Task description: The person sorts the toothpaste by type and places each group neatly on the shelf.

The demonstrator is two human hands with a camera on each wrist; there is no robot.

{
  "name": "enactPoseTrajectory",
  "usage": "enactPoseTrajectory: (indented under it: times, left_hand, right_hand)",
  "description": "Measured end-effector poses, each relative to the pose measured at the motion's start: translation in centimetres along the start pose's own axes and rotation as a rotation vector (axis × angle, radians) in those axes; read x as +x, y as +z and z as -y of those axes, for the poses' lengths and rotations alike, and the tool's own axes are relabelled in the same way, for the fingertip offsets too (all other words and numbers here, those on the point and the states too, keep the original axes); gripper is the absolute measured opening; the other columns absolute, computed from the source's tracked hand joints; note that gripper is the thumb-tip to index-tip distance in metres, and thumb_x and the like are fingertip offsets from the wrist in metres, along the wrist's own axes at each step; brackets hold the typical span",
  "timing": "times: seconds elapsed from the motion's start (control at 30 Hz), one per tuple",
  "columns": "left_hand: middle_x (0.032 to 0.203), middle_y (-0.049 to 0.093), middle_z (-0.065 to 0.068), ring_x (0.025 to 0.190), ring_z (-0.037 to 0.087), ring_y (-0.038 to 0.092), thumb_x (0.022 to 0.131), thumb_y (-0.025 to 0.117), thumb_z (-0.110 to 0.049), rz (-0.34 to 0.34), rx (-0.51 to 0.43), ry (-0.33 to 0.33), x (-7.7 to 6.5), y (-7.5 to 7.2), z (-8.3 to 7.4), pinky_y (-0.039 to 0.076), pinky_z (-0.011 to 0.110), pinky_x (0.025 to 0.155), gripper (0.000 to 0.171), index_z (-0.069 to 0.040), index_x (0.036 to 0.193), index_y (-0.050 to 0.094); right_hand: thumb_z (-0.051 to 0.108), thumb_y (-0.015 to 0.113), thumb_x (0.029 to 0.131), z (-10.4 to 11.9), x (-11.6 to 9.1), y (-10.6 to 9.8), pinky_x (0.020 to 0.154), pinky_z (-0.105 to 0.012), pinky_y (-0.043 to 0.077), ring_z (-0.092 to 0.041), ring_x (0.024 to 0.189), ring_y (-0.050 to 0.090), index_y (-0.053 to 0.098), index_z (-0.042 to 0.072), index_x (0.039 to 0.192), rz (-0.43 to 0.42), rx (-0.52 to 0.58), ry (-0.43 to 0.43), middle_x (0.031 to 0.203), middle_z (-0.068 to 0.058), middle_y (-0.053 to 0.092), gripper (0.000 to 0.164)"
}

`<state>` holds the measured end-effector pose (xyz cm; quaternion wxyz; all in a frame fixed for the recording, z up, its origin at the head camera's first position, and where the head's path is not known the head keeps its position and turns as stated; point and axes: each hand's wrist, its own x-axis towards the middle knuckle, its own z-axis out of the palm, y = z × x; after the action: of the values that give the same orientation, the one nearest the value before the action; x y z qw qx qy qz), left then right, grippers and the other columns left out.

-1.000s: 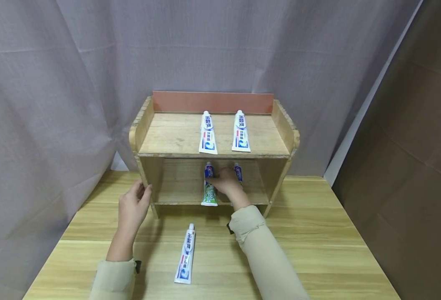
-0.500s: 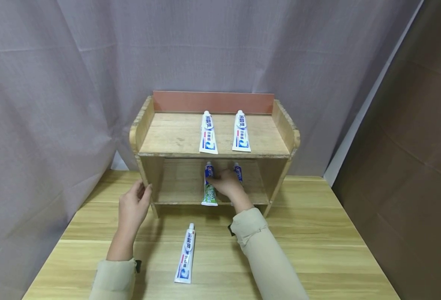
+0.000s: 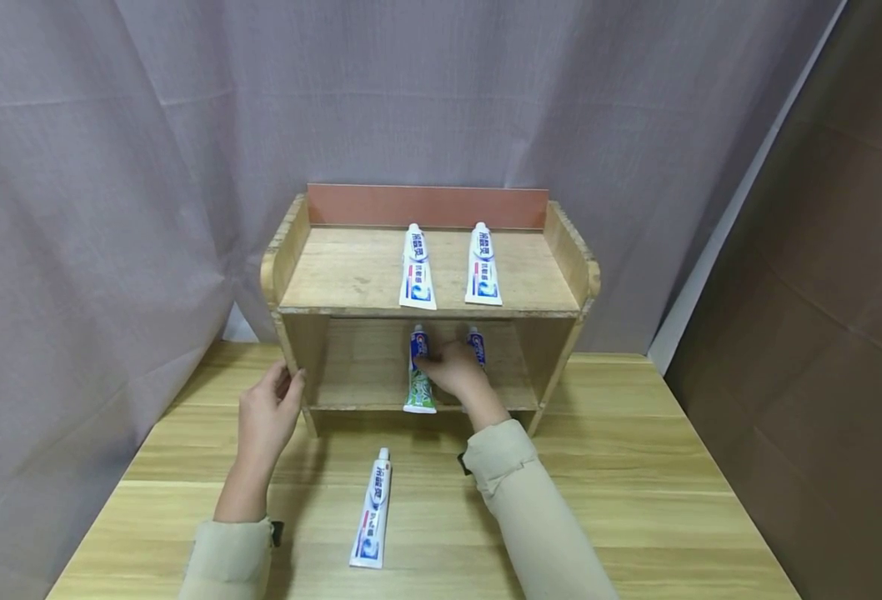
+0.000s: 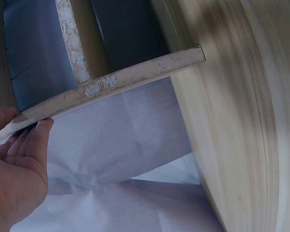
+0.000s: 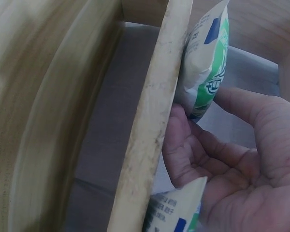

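In the head view, my right hand (image 3: 458, 368) reaches into the lower level of a small wooden shelf (image 3: 351, 367). It pinches the side of a blue-and-green toothpaste tube (image 3: 420, 388) lying there cap inward. The right wrist view shows the thumb and fingers on either side of that tube's crimped end (image 5: 203, 67), close to the shelf's front edge (image 5: 145, 130). Behind the hand lies a second blue-capped tube (image 3: 476, 342), mostly hidden. My left hand (image 3: 267, 410) grips the shelf's left side panel (image 4: 130, 75) between thumb and fingers.
Two white toothpaste tubes (image 3: 417, 271) lie side by side on the upper level. Another white tube (image 3: 372, 512) lies on the wood-grain table (image 3: 636, 467) in front, between the forearms. Grey curtain (image 3: 411, 92) hangs behind, with a brown panel (image 3: 809, 275) at the right.
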<state>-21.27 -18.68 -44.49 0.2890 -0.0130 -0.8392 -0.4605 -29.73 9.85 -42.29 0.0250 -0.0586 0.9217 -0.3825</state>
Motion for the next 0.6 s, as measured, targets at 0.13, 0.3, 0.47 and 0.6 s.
enactPoseTrajectory:
  times: [0.13,0.3,0.47,0.6]
  left_hand:
    - [0.111,0.072,0.022,0.099,0.036,0.072,0.098,0.066,-0.014,-0.007,0.009,0.004,0.0,0.0,0.1,0.062,0.04,0.083,0.023,-0.001,0.116,0.069]
    - [0.11,0.072,0.021,0.099,0.036,0.072,0.099,0.065,-0.015,-0.008,0.013,0.006,0.1,0.1,0.1,0.063,0.042,0.083,0.022,-0.002,0.115,0.069]
    - [0.111,0.072,0.022,0.099,0.036,0.072,0.099,0.065,-0.015,-0.005,0.015,0.01,0.0,0.1,0.2,0.063,0.042,0.083,0.022,-0.001,0.116,0.069]
    - [0.111,0.072,0.021,0.099,0.036,0.072,0.099,0.065,-0.016,-0.007,0.015,0.009,0.0,0.1,0.1,0.063,0.042,0.082,0.023,-0.002,0.116,0.07]
  right_hand:
    - [0.038,0.069,0.095,0.2,-0.4,-0.3,0.036,-0.023,0.03,-0.011,0.045,0.037,0.047,0.015,0.059,-0.001,-0.006,-0.006,0.052,0.005,0.04,0.048]
    - [0.039,0.068,0.095,0.5,-0.8,-0.6,0.039,-0.024,0.03,-0.012,0.047,0.036,0.046,0.016,0.059,-0.013,-0.012,-0.019,0.054,0.005,0.039,0.048]
    - [0.04,0.067,0.096,0.2,-1.4,-0.7,0.041,-0.025,0.035,-0.013,0.049,0.04,0.052,0.015,0.065,-0.013,-0.002,-0.023,0.056,0.005,0.042,0.042]
    - [0.041,0.066,0.096,0.1,-2.0,-0.8,0.041,-0.027,0.037,-0.014,0.049,0.042,0.058,0.012,0.069,-0.02,-0.008,-0.039,0.056,0.003,0.046,0.041]
